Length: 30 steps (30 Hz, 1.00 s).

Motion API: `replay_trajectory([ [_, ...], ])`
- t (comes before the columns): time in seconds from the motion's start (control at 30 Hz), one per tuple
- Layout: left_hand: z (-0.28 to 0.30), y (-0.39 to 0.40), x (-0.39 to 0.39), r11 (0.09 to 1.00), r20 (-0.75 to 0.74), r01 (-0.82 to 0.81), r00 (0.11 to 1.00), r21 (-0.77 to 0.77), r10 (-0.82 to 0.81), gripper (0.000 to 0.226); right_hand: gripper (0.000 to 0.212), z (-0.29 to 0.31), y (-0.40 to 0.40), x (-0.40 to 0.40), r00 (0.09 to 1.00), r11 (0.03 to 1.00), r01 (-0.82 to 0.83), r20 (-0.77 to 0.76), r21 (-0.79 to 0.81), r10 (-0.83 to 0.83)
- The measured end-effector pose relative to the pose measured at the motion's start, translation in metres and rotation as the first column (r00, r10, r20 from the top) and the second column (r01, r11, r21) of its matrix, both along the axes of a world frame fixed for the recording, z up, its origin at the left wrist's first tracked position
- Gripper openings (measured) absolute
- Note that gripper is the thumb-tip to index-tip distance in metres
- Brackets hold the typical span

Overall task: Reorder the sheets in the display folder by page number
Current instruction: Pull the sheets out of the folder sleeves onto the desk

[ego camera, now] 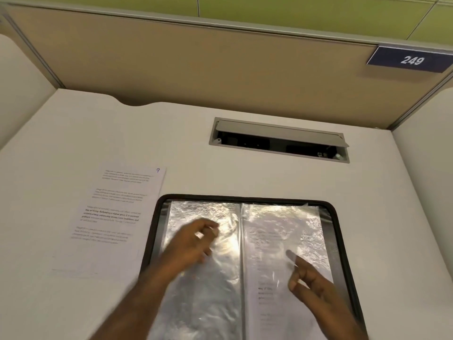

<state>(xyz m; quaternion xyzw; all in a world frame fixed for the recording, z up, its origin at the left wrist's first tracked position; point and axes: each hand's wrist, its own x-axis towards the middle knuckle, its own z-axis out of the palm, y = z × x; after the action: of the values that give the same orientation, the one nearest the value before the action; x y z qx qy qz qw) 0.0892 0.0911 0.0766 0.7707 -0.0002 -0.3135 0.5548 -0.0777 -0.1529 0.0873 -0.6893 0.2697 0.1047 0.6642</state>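
A white desk (73, 133) with beige partition walls carries a black-edged display folder (339, 231) lying open near its front edge, crinkled clear plastic sleeves spread across both halves. The left sleeve (208, 303) looks silvery with glare, and whether it holds a sheet cannot be told; the right sleeve (306, 229) holds a printed sheet whose text shows faintly through the plastic. Just left of the folder, flat on the desk, lies a loose white printed sheet (115, 217) with a handwritten 9 at its top right corner. Behind the folder, a grey cable hatch (279, 139) in the desk stands open. The left hand (193, 244) is blurred over the left sleeve, fingers loosely curled; whether it grips the plastic cannot be told. The right hand (308, 280) is over the right sleeve, index finger extended, the others bent, pinching nothing.
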Motion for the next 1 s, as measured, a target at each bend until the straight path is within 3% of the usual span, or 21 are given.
replay_trajectory([
  [0.1,0.017,-0.023,-0.047,0.989,-0.191,0.035,0.980,-0.145,-0.063,0.035,0.025,0.000,0.027,0.009,0.992,0.991,-0.086,0.082,-0.102,0.094],
  [0.2,0.028,-0.034,-0.065,0.983,-0.263,0.005,0.963,-0.186,-0.055,0.059,0.021,-0.005,0.054,0.013,0.966,0.941,-0.172,0.136,-0.291,0.219],
  [0.3,0.033,-0.036,-0.067,0.985,-0.264,-0.040,0.965,-0.168,-0.005,0.050,0.013,-0.010,0.071,0.014,0.941,0.891,-0.223,0.151,-0.394,0.302],
  [0.5,0.029,-0.034,-0.068,0.996,-0.196,-0.044,0.980,-0.082,0.027,0.025,0.019,-0.019,0.084,0.009,0.901,0.837,-0.321,0.129,-0.444,0.414],
  [0.8,0.017,-0.031,-0.073,0.997,-0.154,-0.026,0.988,-0.070,0.015,0.040,0.016,-0.017,0.087,0.009,0.858,0.787,-0.354,0.160,-0.505,0.488],
  [1.0,0.009,-0.030,-0.072,1.000,-0.050,-0.005,0.999,0.029,0.006,0.023,0.010,-0.014,0.090,0.009,0.848,0.773,-0.390,0.131,-0.500,0.513],
])
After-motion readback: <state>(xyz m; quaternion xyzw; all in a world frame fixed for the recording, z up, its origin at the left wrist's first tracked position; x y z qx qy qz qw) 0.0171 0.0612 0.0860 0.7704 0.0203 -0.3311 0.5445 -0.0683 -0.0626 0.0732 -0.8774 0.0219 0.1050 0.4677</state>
